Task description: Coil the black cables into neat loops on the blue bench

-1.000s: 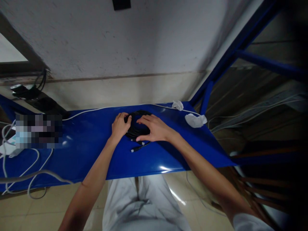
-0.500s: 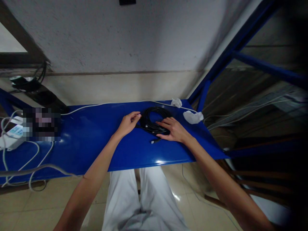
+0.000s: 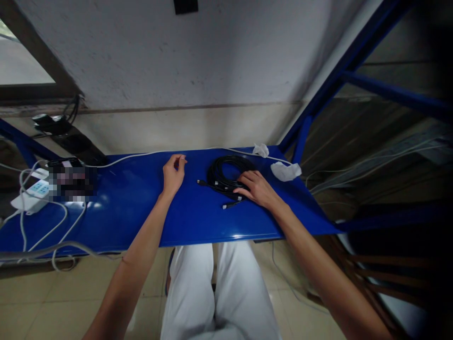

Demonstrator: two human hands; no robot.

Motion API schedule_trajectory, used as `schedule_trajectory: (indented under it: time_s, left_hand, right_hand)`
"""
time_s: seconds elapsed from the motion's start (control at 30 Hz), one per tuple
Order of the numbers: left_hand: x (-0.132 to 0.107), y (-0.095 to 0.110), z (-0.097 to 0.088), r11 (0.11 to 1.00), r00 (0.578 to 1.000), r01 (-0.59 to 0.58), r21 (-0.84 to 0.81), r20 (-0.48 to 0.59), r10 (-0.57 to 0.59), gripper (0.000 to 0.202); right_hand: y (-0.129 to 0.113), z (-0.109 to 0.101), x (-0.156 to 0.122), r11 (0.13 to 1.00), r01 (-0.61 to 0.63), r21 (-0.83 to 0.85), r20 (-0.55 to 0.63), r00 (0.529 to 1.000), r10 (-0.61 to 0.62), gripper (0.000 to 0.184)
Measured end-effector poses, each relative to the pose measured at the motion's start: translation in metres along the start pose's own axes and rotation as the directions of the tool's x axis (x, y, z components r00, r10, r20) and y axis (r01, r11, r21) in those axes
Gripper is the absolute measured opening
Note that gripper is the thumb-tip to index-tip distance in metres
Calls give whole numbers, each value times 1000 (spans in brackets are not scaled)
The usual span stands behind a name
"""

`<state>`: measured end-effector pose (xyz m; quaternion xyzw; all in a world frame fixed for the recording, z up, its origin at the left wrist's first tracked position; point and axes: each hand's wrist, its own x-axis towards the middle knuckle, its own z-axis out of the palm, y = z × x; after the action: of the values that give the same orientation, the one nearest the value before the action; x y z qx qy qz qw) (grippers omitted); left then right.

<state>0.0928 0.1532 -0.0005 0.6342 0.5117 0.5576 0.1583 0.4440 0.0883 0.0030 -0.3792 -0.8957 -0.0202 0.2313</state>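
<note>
A coil of black cable (image 3: 213, 171) lies on the blue table (image 3: 198, 226), several of its plug ends showing along its near and left sides. My right hand (image 3: 257, 189) grips the coil's right side, fingers curled over the strands and thumb toward the near edge. The hand hides part of the cable. Left of the coil and apart from it, my left hand (image 3: 172, 174) is raised slightly, with thumb and fingertips together in a pinch. Whatever is between those fingertips, if anything, is too small to make out.
At the left are a white power strip (image 3: 35, 196), tangled white cords and a blurred dark object (image 3: 72, 182). A black cylindrical object (image 3: 79, 141) leans behind them. Crumpled white pieces (image 3: 286, 171) lie at the right. A white cord runs along the back edge, below the wall.
My left hand has moved left, away from the coil, and uncovered a plug end there. The right hand stays on the coil. The view has shifted slightly.
</note>
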Motion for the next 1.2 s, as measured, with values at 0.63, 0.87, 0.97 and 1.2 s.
schedule_trajectory:
  time_s: [0.63, 0.87, 0.97, 1.2]
  left_hand:
    - [-4, -10, 2, 997, 995, -75, -6, 63, 76, 29]
    - [-1, -13, 2, 998, 999, -39, -40, 24, 40, 32]
    - [0, -13, 2, 998, 1000, -6, -67, 14, 7, 34]
    - [10, -17, -4, 958, 988, 157, -241, 46, -150, 53]
  right_hand:
    - [10, 3, 3, 961, -14, -275, -127, 992, -22, 62]
    - [12, -28, 25, 932, 18, -362, -155, 985, -79, 68]
    - [4, -47, 36, 936, 28, -351, -140, 987, -82, 70]
    - [-42, -54, 75, 962, 98, -254, -92, 988, -125, 75]
